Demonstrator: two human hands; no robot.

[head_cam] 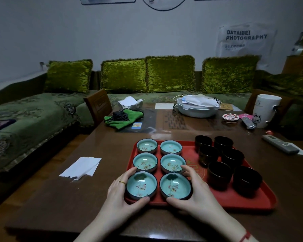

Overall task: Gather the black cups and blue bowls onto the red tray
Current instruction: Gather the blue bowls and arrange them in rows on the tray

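1. Cupping the nearest pair of blue bowls, both hands work at the near edge of the red tray [262,203]. The left hand [119,194] wraps the near-left bowl [141,185], thumb on its near rim and fingers curled round its far left side; the right hand [196,191] grasps the near-right bowl [175,186] in mirror fashion.
2. Judged step: seating and squaring this last pair. Done well, each bowl is kept level, nudged until its foot lies wholly inside the tray lip, and left just clear of its neighbour so that rims do not knock; the fingers then lift straight off without dragging the bowl.
3. Appearance, near pair: dark outer wall, glossy turquoise interior, painted with a lotus leaf above pink blossoms.
4. Middle pair [145,162] and far pair [147,145]: same glaze, smaller floral sprays; all six bowls form two columns on the tray's left half.
5. Black cups [219,175]: six visible, dark and straight-sided, standing upright in two staggered columns on the tray's right half, well apart from the hands.
6. Judged progress: no cup or bowl of these kinds shows on the bare wooden table [63,198], so the gathering appears nearly complete.
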